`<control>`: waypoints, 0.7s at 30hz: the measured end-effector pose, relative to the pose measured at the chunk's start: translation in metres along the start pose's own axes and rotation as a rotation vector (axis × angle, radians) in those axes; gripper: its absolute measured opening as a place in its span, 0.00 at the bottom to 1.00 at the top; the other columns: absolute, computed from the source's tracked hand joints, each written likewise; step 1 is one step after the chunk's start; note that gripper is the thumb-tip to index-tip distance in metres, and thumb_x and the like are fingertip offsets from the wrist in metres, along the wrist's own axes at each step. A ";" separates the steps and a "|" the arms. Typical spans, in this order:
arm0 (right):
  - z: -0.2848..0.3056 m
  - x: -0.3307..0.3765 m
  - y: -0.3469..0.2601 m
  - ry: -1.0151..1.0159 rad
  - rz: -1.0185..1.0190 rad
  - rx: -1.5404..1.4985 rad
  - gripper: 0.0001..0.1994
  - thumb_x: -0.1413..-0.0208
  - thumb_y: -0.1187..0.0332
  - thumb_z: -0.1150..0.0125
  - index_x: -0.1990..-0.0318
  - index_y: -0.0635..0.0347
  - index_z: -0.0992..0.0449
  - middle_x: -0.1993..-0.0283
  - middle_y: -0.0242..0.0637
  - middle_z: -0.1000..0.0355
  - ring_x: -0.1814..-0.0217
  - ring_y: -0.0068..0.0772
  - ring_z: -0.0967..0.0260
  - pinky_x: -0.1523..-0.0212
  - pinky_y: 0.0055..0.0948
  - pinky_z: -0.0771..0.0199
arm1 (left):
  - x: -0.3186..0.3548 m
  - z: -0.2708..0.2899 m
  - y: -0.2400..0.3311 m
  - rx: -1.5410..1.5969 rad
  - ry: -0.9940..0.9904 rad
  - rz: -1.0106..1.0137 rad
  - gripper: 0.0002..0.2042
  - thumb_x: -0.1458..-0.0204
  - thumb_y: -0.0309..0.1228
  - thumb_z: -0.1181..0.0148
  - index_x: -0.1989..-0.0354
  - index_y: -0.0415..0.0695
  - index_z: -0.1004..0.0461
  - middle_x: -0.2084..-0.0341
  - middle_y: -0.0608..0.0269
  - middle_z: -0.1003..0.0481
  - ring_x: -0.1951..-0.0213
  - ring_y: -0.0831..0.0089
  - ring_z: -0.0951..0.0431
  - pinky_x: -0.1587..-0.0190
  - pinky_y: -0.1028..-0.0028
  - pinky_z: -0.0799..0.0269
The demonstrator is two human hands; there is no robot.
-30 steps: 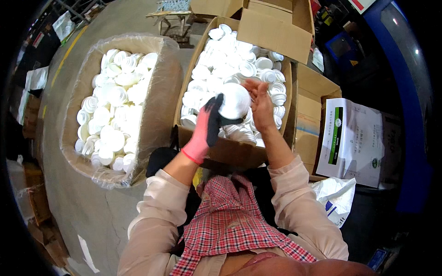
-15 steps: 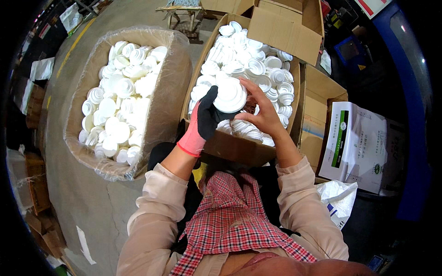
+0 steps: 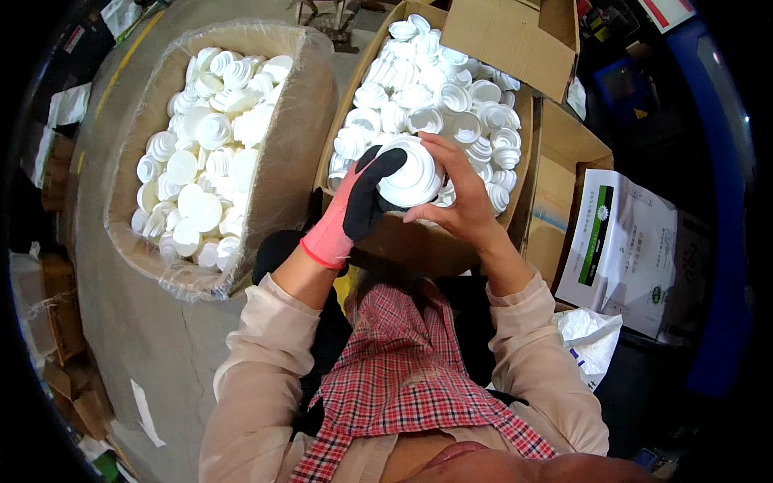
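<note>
A round white plastic cap with stepped rings [image 3: 409, 173] is held up in front of me, over the near end of a box. My left hand [image 3: 362, 193], in a pink glove with black-coated palm and fingers, grips its left side, the black fingertips over its rim. My bare right hand [image 3: 460, 189] curves around the right side, fingers at the top edge and thumb near the bottom edge. Beneath and beyond is the cardboard box [image 3: 345, 121], heaped with similar white caps [image 3: 415, 97].
To the left stands a plastic-lined carton [image 3: 302, 121] full of white round pieces [image 3: 211, 133]. An open carton [image 3: 555, 173] and a white printed box [image 3: 624, 249] are on the right, with a white bag [image 3: 590, 342] below. A paper strip [image 3: 146, 412] lies on the floor.
The cap has tilted in my hands, and my gloved fingers now reach over its upper left edge. My right hand has closed in around its right side. The view has shifted slightly.
</note>
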State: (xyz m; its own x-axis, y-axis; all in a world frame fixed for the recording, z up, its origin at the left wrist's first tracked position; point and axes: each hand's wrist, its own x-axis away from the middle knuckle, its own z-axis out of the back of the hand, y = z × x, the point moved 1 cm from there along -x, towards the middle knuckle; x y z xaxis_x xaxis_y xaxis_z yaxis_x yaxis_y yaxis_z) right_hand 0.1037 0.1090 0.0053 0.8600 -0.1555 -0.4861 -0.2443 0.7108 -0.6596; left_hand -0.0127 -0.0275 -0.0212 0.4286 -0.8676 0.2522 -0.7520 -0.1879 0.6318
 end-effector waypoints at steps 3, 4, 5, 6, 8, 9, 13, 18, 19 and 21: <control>-0.002 -0.004 -0.002 0.007 0.045 -0.010 0.45 0.70 0.58 0.20 0.42 0.61 0.36 0.38 0.46 0.36 0.36 0.45 0.38 0.39 0.36 0.37 | 0.005 -0.001 -0.001 0.096 -0.030 -0.018 0.22 0.43 0.37 0.44 0.44 0.39 0.34 0.53 0.58 0.26 0.52 0.69 0.23 0.56 0.72 0.23; -0.005 -0.005 -0.003 0.011 0.058 -0.027 0.44 0.70 0.58 0.20 0.42 0.61 0.36 0.38 0.46 0.36 0.36 0.45 0.38 0.38 0.36 0.37 | 0.006 0.002 -0.003 0.094 -0.033 0.004 0.22 0.43 0.38 0.45 0.43 0.39 0.34 0.53 0.59 0.26 0.52 0.69 0.23 0.56 0.72 0.23; -0.007 -0.003 -0.002 0.000 0.039 -0.048 0.44 0.70 0.59 0.20 0.42 0.61 0.37 0.38 0.46 0.36 0.36 0.44 0.38 0.39 0.36 0.37 | 0.007 0.009 -0.007 0.093 -0.034 0.023 0.22 0.43 0.38 0.45 0.43 0.39 0.34 0.53 0.59 0.26 0.52 0.70 0.23 0.56 0.72 0.23; -0.010 -0.002 0.002 -0.010 0.034 -0.074 0.44 0.70 0.60 0.20 0.41 0.61 0.37 0.38 0.46 0.36 0.36 0.44 0.39 0.39 0.35 0.38 | 0.008 0.015 -0.004 0.085 -0.032 0.029 0.22 0.42 0.38 0.45 0.42 0.39 0.35 0.53 0.59 0.26 0.52 0.70 0.23 0.56 0.72 0.23; -0.019 0.001 0.018 -0.090 -0.029 -0.169 0.45 0.68 0.64 0.20 0.39 0.59 0.39 0.35 0.45 0.41 0.34 0.42 0.41 0.38 0.35 0.38 | 0.016 0.010 -0.001 0.036 0.046 -0.023 0.24 0.42 0.36 0.44 0.42 0.35 0.36 0.49 0.55 0.28 0.45 0.66 0.29 0.43 0.68 0.33; -0.018 -0.001 0.018 -0.101 -0.049 -0.084 0.47 0.68 0.64 0.20 0.37 0.58 0.41 0.34 0.44 0.43 0.33 0.41 0.42 0.38 0.36 0.39 | 0.018 0.009 -0.002 -0.143 0.034 -0.201 0.25 0.45 0.34 0.41 0.41 0.34 0.37 0.46 0.55 0.30 0.44 0.65 0.31 0.40 0.67 0.36; -0.029 0.000 0.017 -0.030 -0.253 -0.458 0.45 0.60 0.69 0.25 0.34 0.53 0.47 0.46 0.35 0.38 0.50 0.30 0.36 0.53 0.30 0.30 | 0.020 0.050 0.050 0.094 0.107 -0.641 0.34 0.46 0.43 0.41 0.35 0.39 0.46 0.41 0.49 0.37 0.41 0.55 0.35 0.38 0.55 0.38; -0.013 0.007 0.017 -0.108 -0.194 -0.064 0.13 0.49 0.80 0.39 0.55 0.61 0.26 0.46 0.39 0.31 0.48 0.34 0.29 0.50 0.29 0.29 | -0.001 0.123 0.039 0.540 0.338 -0.496 0.29 0.43 0.53 0.48 0.46 0.41 0.40 0.51 0.49 0.35 0.49 0.48 0.29 0.46 0.49 0.30; -0.004 0.020 0.020 -0.091 -0.193 -0.014 0.13 0.50 0.81 0.41 0.56 0.61 0.25 0.47 0.39 0.30 0.48 0.36 0.29 0.50 0.30 0.29 | 0.001 0.083 0.037 0.351 0.355 -0.469 0.24 0.41 0.51 0.49 0.50 0.42 0.37 0.54 0.51 0.32 0.52 0.49 0.27 0.49 0.51 0.28; 0.009 0.052 0.023 -0.076 -0.323 -0.060 0.14 0.52 0.83 0.45 0.57 0.62 0.25 0.52 0.40 0.28 0.49 0.39 0.28 0.51 0.32 0.29 | -0.019 0.061 0.015 0.255 0.289 -0.291 0.22 0.36 0.45 0.60 0.42 0.40 0.39 0.49 0.46 0.32 0.47 0.47 0.30 0.42 0.49 0.33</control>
State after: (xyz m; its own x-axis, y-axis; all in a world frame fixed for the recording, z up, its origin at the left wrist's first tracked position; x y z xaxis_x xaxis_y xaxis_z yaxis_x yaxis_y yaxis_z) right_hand 0.1469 0.1231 -0.0301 0.9278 -0.3129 -0.2034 0.0228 0.5914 -0.8061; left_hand -0.0629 -0.0418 -0.0613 0.7339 -0.6057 0.3074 -0.6635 -0.5424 0.5153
